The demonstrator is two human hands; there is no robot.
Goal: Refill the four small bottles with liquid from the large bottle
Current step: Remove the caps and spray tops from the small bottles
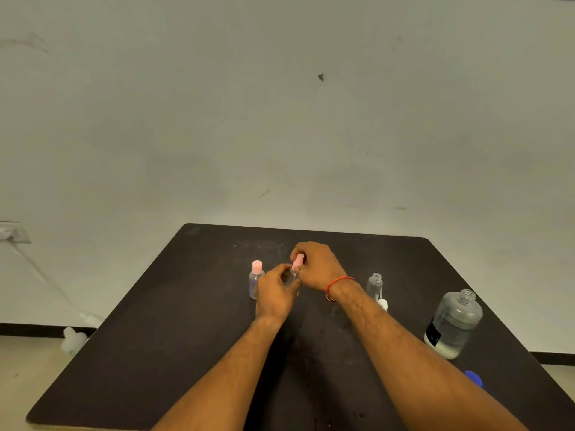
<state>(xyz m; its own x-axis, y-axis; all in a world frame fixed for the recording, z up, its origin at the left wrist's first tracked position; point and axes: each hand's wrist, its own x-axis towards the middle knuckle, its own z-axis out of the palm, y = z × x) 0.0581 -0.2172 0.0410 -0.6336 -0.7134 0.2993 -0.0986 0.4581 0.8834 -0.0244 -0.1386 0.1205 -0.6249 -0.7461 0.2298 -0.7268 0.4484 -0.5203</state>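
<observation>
Gripping small bottle (pixel 292 276) (left hand (pixel 273 293)); right hand (pixel 317 269) pinching pink cap (pixel 298 262).

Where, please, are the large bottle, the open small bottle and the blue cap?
large bottle (pixel 452 325), head view, on its clear body
open small bottle (pixel 374 284), head view, on its clear body
blue cap (pixel 473 377), head view, on its top

A dark matte table with rounded corners (pixel 161 353) carries a small clear plastic bottle with a pink cap (pixel 256 279) left of centre and an uncapped small clear bottle (pixel 374 284) right of centre, a white cap (pixel 382 304) just beside it. At the right edge stands a large clear uncapped bottle with a dark label (pixel 452 325), with a blue object (pixel 473 378) near it.
</observation>
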